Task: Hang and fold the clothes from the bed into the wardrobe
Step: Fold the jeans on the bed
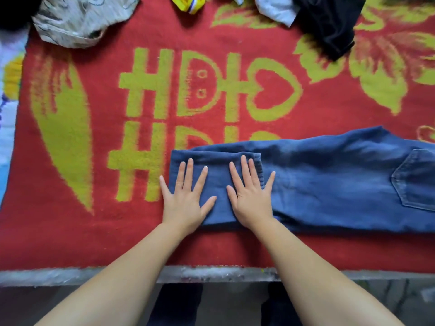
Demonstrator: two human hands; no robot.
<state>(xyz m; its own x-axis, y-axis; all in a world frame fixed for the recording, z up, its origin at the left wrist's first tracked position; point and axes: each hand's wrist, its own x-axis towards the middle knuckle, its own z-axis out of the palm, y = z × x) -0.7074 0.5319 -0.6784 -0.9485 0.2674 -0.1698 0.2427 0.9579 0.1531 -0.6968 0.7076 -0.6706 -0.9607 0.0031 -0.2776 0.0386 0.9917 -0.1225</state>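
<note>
Blue jeans lie flat across the red and yellow blanket on the bed, waist and back pocket to the right. Their leg ends are folded over at the left, forming a doubled flap. My left hand rests flat on that flap near its left edge, fingers spread. Flat beside it, my right hand presses on the flap's right side near the hem. Neither hand grips the cloth.
At the far edge lie a grey patterned garment, a yellow piece, a white garment and a black garment. The bed's near edge runs across below my forearms.
</note>
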